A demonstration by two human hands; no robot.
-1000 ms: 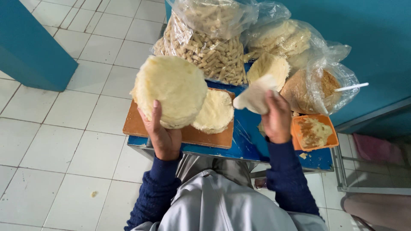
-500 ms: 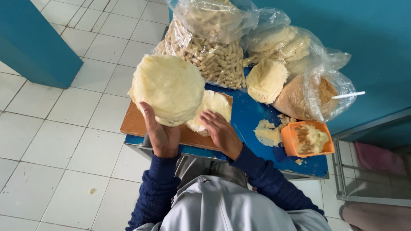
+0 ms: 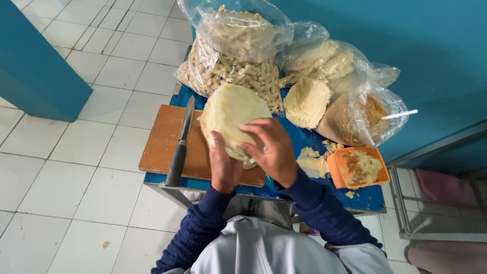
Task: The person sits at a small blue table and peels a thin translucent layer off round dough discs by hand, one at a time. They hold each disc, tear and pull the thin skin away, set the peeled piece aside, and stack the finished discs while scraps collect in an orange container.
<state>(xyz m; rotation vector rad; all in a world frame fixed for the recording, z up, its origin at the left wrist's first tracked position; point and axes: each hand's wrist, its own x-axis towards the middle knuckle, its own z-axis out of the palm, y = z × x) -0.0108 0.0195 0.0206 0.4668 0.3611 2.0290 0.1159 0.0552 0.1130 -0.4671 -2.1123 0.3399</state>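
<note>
The left hand (image 3: 223, 167) props up a stack of pale yellow round crackers (image 3: 231, 114) from below, its grip pressed against the near edge so the stack stands tilted over the brown wooden cutting board (image 3: 162, 142). The right hand (image 3: 269, 149) lies over the front of the same stack, fingers spread across its lower face, and seems to be squaring or gathering the discs; whether it pinches one loose piece I cannot tell. A long knife with a dark handle (image 3: 180, 144) lies untouched on the board, just left of the stack, blade pointing away from the person

The board rests on a blue table (image 3: 304, 139). Behind it stand a clear plastic bag of short beige stick snacks (image 3: 233, 71) and a second clear bag of pale crackers (image 3: 319, 58). A loose round cracker (image 3: 306, 101) lies beside a bag of brown crumbs (image 3: 362, 116), and an orange plastic tub of crumbs (image 3: 359, 167) sits at the right edge

By my judgement the step in hand is aligning the stack; the next move calls for a firm two-handed hold, since the discs look brittle and could slip apart
</note>
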